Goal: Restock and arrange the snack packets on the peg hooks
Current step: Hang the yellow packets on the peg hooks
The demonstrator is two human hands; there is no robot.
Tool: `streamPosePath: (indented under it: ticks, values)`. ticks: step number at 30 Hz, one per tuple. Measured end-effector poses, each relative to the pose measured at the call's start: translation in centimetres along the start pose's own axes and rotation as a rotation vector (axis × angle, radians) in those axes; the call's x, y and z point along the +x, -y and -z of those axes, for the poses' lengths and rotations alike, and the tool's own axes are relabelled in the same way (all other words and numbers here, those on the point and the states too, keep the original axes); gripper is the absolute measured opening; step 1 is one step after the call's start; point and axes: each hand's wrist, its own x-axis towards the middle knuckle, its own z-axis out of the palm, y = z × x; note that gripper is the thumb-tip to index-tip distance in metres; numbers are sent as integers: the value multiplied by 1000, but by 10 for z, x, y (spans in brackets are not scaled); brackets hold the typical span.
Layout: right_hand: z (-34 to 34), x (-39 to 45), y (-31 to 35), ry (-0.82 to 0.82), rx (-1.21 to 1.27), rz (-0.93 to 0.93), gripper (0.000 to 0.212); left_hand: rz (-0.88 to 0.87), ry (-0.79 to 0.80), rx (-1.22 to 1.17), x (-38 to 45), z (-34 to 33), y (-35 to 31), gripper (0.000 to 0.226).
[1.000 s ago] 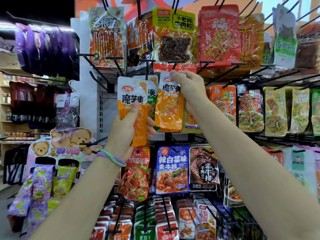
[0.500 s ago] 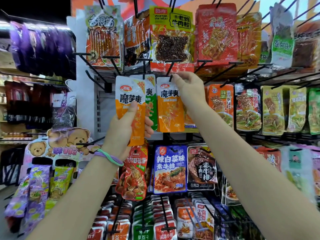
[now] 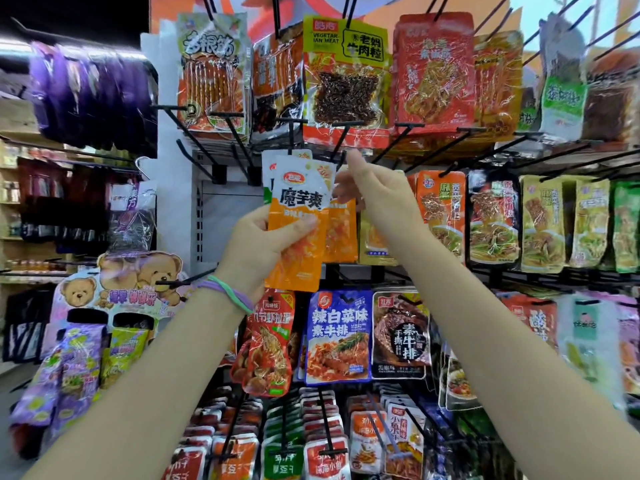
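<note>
A: Head view, shop wall of hooks. We logged the left hand (image 3: 258,242) gripping an orange and white packet (image 3: 299,216), thumb across its front, fingers curled behind. The packet stood upright, long axis near vertical, top edge tipped a little to the right.

B: And the right hand (image 3: 372,188)?

A: It was raised just beside the packet's upper right corner, fingers loosely bent toward it. We could not tell whether they pinched the corner or only hovered; that spot was blurred.

B: Where did the hook lie from the grip?

A: Above and slightly right. The black peg (image 3: 337,147) ended just over the packet's top edge, close to the right fingertips. A matching orange packet (image 3: 343,230) hung behind the held one.

B: So the hanging hole?

A: We judged it sat at the top, on the white band, though we could not make it out. The right hand was nearer the peg; the left held low on the body. We judged the next move needed a short lift up and right.
</note>
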Motion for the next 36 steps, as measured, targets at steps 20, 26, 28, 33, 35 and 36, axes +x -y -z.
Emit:
streamPosePath:
  ticks: [20, 26, 28, 33, 35, 36]
  values:
    - [-3, 43, -7, -42, 200, -182, 27, -790, 44, 1569, 71, -7, 2, 91]
    - [-3, 48, -9, -30, 256, -155, 14, -807, 0, 1619, 74, -1, 11, 86]
    - [-5, 50, -10, -28, 297, -194, 14, -825, -7, 1619, 75, 0, 12, 85]
    - [-8, 47, -6, -88, 142, -197, 16, -913, -39, 1615, 77, 6, 17, 84]
    - [-8, 32, -9, -169, -105, 19, 20, -960, -42, 1597, 75, 10, 19, 82]
    - [-8, 22, -10, -213, -238, 178, 28, -984, -44, 1589, 74, 13, 19, 81]
